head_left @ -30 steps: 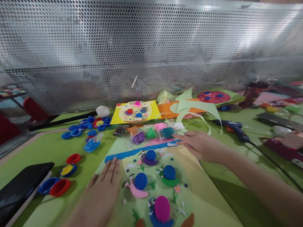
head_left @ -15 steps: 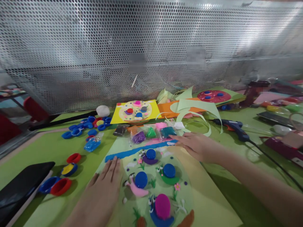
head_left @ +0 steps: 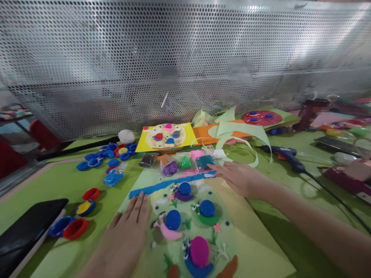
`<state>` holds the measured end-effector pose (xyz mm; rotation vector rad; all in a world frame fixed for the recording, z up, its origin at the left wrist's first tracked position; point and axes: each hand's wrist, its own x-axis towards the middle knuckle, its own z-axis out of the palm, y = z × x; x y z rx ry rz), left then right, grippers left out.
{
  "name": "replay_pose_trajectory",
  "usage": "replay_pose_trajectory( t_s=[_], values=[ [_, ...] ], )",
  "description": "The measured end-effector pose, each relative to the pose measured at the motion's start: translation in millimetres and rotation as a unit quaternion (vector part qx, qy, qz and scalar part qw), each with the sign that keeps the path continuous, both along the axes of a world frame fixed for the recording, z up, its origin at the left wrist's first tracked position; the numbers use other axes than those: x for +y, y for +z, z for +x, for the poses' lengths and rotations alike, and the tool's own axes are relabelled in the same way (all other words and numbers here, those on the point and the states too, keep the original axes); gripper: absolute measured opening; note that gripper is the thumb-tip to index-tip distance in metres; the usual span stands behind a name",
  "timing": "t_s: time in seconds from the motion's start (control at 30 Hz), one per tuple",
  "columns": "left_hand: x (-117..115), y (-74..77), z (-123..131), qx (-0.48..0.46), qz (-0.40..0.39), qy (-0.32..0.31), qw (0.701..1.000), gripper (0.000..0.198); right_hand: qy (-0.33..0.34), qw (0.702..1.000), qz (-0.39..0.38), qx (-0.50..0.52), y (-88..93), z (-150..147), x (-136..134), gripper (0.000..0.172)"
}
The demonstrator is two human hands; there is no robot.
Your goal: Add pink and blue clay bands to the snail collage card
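A pale green sheet (head_left: 255, 239) bears a round picture with clay snails whose shells are blue caps (head_left: 173, 219) and one magenta cap (head_left: 199, 251). Across its upper part runs a blue clay strip (head_left: 171, 185). My left hand (head_left: 127, 227) lies flat on the sheet's left side, fingertips at the strip's left end, holding nothing. At the strip's right end, my right hand (head_left: 240, 177) rests with fingers stretched out and touching it. Small bags of clay (head_left: 169, 168) lie just beyond the strip.
Bottle caps (head_left: 75, 228) and a black phone-like object (head_left: 29, 227) are at the left. A glue gun (head_left: 285, 156) with its cable lies at the right. Behind are a yellow snail picture (head_left: 142, 143), paper scraps (head_left: 246, 131) and a perforated metal panel (head_left: 185, 50).
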<state>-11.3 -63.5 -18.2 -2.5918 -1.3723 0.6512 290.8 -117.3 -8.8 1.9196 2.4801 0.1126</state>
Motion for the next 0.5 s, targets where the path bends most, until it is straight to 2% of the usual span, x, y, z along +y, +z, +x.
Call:
replay_pose_trajectory(
  t_s=[0.23,0.37,0.5],
  values=[
    [-2.4,8.1,5.7,0.027,-0.033,0.029,0.999,0.062,0.016,0.998,0.044,-0.049,-4.5,5.9,1.0,0.057],
    [-2.0,8.0,5.9,0.036,-0.03,0.033,0.998,0.061,0.021,0.998,0.058,0.0,-5.5,6.8,1.4,0.053],
    [-1.7,4.9,4.8,0.052,-0.024,0.019,0.998,0.062,0.026,0.996,0.027,0.075,-5.9,1.4,1.1,0.054]
  ],
)
